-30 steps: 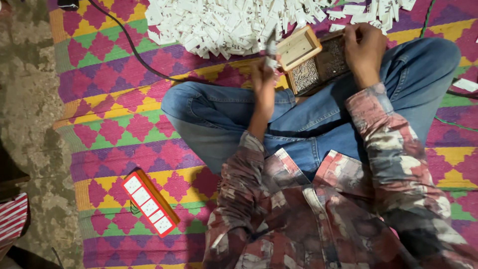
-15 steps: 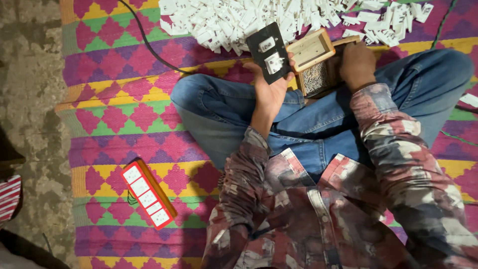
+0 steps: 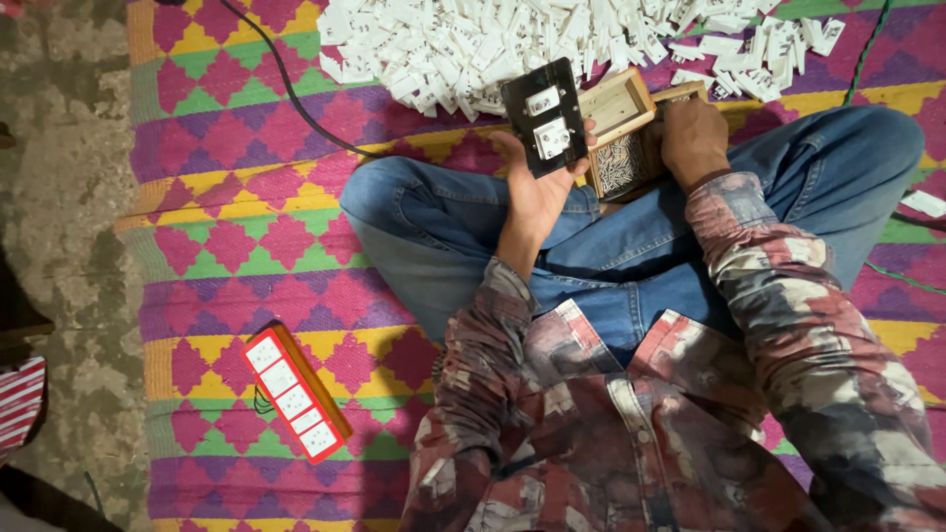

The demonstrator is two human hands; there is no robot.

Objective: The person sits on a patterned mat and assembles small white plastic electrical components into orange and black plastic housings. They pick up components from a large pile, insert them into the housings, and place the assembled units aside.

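- At the far left lies a bare, stained concrete floor [image 3: 69, 197], with a red-and-white striped thing [image 3: 20, 399] at its edge, only partly in view
- A woven mat [image 3: 227, 227] in pink, purple, yellow and green diamonds covers the floor where the person sits cross-legged in blue jeans [image 3: 434, 222]
- On the mat, low and left of the person, rests an orange switch board [image 3: 296, 392] with a red face and a row of white switches, well apart from both hands
- A black cable [image 3: 286, 84] runs across the mat from the top towards the person's knee
- A heap of small white plastic parts [image 3: 552, 44] lies along the top of the mat, just beyond the knees
- The left hand [image 3: 537, 187] is raised palm up, its fingers [image 3: 581, 148] curled round the lower edge of a black switch plate [image 3: 544, 116] that carries two white switches; the plate is tilted, over the left knee and in front of the heap
- Just right of the plate an open wooden box [image 3: 616, 103] rests on the lap, with a pile of small metal screws [image 3: 619, 163] beside it
- The right hand [image 3: 695, 138] lies knuckles up on the box's right end; whether its fingers grip the box I cannot tell
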